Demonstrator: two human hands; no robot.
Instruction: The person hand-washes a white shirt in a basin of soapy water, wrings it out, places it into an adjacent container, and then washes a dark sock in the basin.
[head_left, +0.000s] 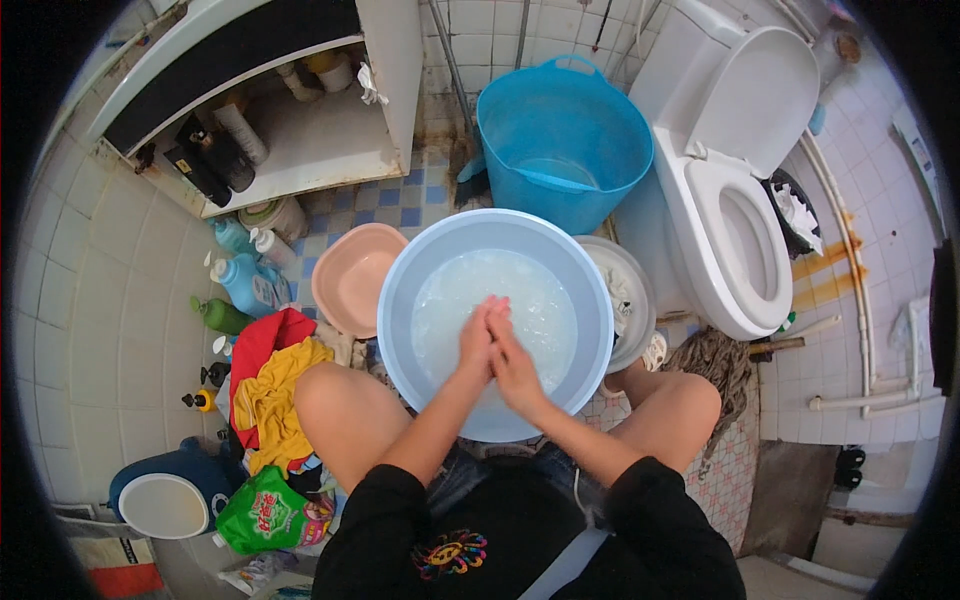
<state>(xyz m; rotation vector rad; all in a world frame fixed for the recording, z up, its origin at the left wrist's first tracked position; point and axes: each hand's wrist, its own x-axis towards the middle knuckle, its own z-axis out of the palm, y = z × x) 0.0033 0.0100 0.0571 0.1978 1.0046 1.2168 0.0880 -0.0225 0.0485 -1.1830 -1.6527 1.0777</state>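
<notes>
A wide light-blue basin (400, 285) stands between my knees, with cloudy, sudsy water (545, 310) in it. Over the water my left hand (476, 338) and my right hand (512, 358) are pressed palm to palm. Their fingers are closed against each other and point away from me. Whatever lies between the palms, if anything, is hidden. A smaller pink basin (350, 270) sits just left of the big one. To the right, partly under its rim, is a pale basin (640, 325) with whitish cloth in it.
A blue tub (560, 130) stands behind the basin, beside a toilet (735, 230) with its lid up. On the left are a yellow cloth (275, 400), a red cloth (262, 350), a green detergent pouch (265, 510) and several bottles (245, 285). A mop (710, 375) lies right.
</notes>
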